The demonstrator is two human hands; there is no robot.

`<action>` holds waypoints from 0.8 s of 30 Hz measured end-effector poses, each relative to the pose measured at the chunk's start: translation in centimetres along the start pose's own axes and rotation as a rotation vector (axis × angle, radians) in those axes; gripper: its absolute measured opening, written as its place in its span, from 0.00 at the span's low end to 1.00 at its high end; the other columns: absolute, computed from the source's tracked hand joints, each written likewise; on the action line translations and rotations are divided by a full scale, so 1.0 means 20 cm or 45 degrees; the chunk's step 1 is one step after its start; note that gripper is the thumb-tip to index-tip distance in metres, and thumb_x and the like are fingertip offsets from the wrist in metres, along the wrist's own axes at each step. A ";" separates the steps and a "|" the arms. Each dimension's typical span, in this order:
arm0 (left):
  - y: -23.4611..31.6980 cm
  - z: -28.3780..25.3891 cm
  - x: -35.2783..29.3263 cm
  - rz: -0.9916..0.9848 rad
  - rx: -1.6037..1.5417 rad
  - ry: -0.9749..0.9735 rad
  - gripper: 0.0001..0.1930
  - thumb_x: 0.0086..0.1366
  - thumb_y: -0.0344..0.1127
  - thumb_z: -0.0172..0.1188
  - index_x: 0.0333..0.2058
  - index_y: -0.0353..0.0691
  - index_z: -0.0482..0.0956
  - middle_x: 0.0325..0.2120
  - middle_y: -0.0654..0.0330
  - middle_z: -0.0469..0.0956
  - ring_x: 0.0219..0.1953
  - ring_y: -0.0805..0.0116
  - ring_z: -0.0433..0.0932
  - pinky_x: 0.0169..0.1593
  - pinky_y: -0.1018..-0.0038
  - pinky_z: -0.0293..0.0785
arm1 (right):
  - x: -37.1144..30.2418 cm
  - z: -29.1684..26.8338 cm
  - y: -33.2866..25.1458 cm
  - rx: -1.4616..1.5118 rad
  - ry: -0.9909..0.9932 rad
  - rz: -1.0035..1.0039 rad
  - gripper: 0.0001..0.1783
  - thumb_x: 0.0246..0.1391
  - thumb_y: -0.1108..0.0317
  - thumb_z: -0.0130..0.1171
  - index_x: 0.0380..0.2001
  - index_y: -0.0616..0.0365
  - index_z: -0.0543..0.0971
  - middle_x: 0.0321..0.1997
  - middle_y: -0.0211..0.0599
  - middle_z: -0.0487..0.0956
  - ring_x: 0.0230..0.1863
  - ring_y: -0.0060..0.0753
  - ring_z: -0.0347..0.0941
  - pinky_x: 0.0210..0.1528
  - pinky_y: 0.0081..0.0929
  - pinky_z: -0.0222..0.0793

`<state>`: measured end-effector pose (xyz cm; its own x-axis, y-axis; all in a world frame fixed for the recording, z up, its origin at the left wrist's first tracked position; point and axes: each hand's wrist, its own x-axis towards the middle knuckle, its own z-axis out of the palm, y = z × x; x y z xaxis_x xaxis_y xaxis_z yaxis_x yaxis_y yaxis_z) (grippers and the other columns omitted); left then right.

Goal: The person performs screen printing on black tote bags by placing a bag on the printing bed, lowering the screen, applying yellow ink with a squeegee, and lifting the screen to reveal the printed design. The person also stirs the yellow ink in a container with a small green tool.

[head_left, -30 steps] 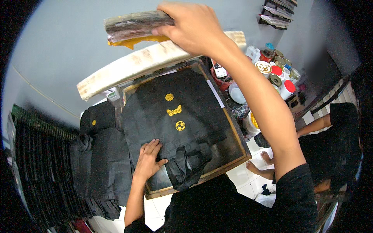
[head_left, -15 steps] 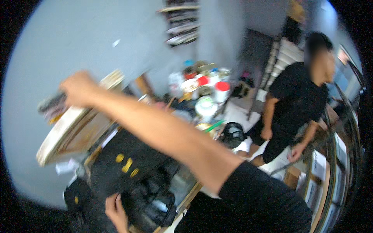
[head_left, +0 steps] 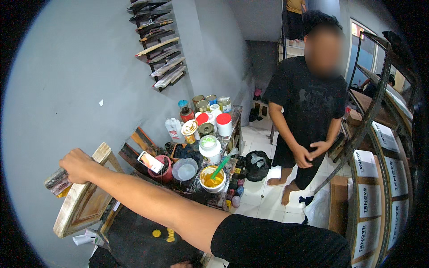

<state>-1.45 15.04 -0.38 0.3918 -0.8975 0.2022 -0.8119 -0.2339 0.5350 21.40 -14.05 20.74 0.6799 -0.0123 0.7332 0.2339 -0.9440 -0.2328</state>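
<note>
At the frame [head_left: 87, 198], our right hand [head_left: 79, 165] grips a squeegee [head_left: 56, 180], best kept off the cloth [head_left: 134, 232]; our left hand [head_left: 181, 265] we can't tell.

"How is the room lit?"

"Fairly brightly; the grey wall [head_left: 89, 80] is softly washed, and a brighter patch is seen at the window [head_left: 356, 30]."

"And sharpness?"

"Most things are rendered crisply, but the standing person's head [head_left: 324, 47] is blurred. The shelf [head_left: 374, 196] is bowed by the lens, and the corners are swallowed in black."
</note>
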 end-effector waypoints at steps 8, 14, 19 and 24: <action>0.12 0.32 -0.05 -0.165 0.077 -0.284 0.09 0.66 0.31 0.58 0.40 0.35 0.84 0.37 0.44 0.81 0.41 0.40 0.78 0.45 0.53 0.76 | -0.04 -0.02 -0.01 -0.012 0.025 0.017 0.13 0.40 0.68 0.70 0.33 0.59 0.83 0.35 0.46 0.85 0.42 0.52 0.82 0.48 0.46 0.77; 0.17 0.33 -0.03 -0.044 -0.083 -0.204 0.10 0.68 0.34 0.58 0.41 0.35 0.82 0.37 0.43 0.80 0.42 0.38 0.78 0.45 0.51 0.75 | -0.07 -0.06 -0.04 0.073 0.038 0.050 0.13 0.42 0.67 0.69 0.33 0.57 0.83 0.37 0.45 0.85 0.44 0.53 0.82 0.49 0.47 0.76; 0.06 0.17 -0.03 -0.136 -0.492 -0.224 0.17 0.70 0.40 0.61 0.50 0.33 0.81 0.47 0.41 0.81 0.50 0.41 0.80 0.55 0.57 0.75 | -0.04 -0.03 -0.02 -0.020 -0.119 0.184 0.17 0.44 0.63 0.68 0.40 0.53 0.85 0.41 0.46 0.85 0.46 0.53 0.82 0.52 0.47 0.76; -0.34 -0.09 -0.11 -0.398 -0.248 0.176 0.16 0.66 0.34 0.64 0.49 0.32 0.83 0.45 0.43 0.83 0.49 0.48 0.82 0.56 0.60 0.74 | 0.04 0.06 0.03 -0.115 -0.055 0.054 0.21 0.49 0.53 0.65 0.45 0.48 0.86 0.43 0.47 0.86 0.47 0.52 0.82 0.51 0.49 0.76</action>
<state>3.97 19.34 -2.92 0.6729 -0.7321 0.1066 -0.5520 -0.4010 0.7311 22.89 -14.31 20.43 0.7177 -0.0406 0.6952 0.1419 -0.9689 -0.2030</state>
